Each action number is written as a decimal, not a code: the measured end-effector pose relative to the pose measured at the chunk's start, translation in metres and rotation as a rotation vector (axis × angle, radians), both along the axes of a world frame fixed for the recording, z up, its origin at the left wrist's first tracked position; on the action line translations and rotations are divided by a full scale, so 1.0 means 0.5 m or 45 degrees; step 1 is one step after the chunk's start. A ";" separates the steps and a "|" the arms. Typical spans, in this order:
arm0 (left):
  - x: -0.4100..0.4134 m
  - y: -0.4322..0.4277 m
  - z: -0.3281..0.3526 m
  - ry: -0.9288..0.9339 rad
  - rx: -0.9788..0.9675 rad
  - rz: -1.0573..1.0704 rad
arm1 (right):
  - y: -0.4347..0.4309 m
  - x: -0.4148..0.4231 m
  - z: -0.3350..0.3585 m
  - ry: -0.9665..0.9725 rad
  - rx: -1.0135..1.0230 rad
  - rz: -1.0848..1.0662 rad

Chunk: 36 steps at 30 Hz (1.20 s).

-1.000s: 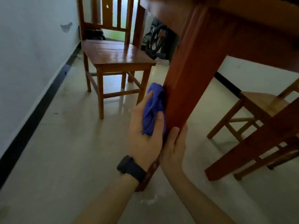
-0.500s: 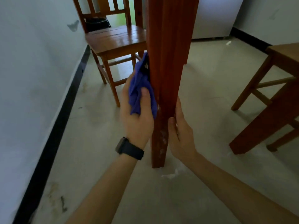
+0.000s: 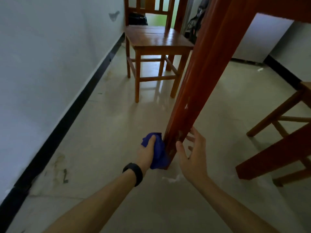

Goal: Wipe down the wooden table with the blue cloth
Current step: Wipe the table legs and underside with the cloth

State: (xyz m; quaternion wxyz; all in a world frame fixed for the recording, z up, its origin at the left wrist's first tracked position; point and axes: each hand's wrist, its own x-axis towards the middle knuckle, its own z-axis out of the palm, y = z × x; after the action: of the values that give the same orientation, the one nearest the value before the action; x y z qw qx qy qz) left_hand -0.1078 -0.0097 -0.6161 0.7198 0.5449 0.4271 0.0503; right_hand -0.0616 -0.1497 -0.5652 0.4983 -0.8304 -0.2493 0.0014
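Note:
A reddish wooden table leg (image 3: 198,84) slants down from the table frame at the top right to the tiled floor. My left hand (image 3: 146,153), with a black band on its wrist, is shut on the bunched blue cloth (image 3: 159,151) and presses it against the left face of the leg close to its foot. My right hand (image 3: 191,151) is on the other side of the leg near the bottom, fingers spread, thumb by the leg's edge and fingertips just apart from the wood. White scuffs mark the leg above the hands.
A wooden chair (image 3: 156,42) stands behind the leg by the white wall (image 3: 50,64) with its black skirting. A second table leg (image 3: 276,152) and a wooden stool (image 3: 286,108) are at the right. White specks (image 3: 171,179) lie on the floor by the foot.
My left hand has slid the cloth down the leg from its middle to near the floor. My right hand has loosened its hold and opened. The view has swung.

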 end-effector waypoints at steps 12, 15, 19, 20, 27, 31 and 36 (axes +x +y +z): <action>-0.034 -0.014 0.089 -0.403 0.132 -0.716 | -0.029 -0.071 0.036 0.658 0.234 -0.065; -0.021 0.037 0.159 -0.668 0.278 -0.422 | -0.030 -0.045 0.111 -0.285 0.044 -0.076; 0.023 0.078 0.217 -0.750 0.571 -0.147 | 0.009 0.014 0.239 -1.216 0.159 -0.168; 0.035 0.079 0.220 -0.723 0.601 -0.213 | 0.024 0.029 0.270 -1.346 0.181 -0.218; 0.051 0.026 0.258 -0.771 0.374 -0.414 | 0.027 0.074 0.060 -0.868 -0.604 0.119; 0.046 0.030 0.243 -0.728 0.403 -0.434 | -0.081 0.050 -0.149 -0.538 -1.049 0.388; 0.059 0.020 0.244 -0.734 0.334 -0.332 | -0.054 0.046 -0.043 -0.691 -0.188 -0.007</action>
State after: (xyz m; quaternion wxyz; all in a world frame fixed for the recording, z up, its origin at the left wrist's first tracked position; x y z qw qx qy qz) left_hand -0.0783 0.0002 -0.4942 0.7351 0.6462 0.1228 0.1642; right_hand -0.0386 -0.1766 -0.5868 0.3514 -0.8351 -0.3707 -0.2044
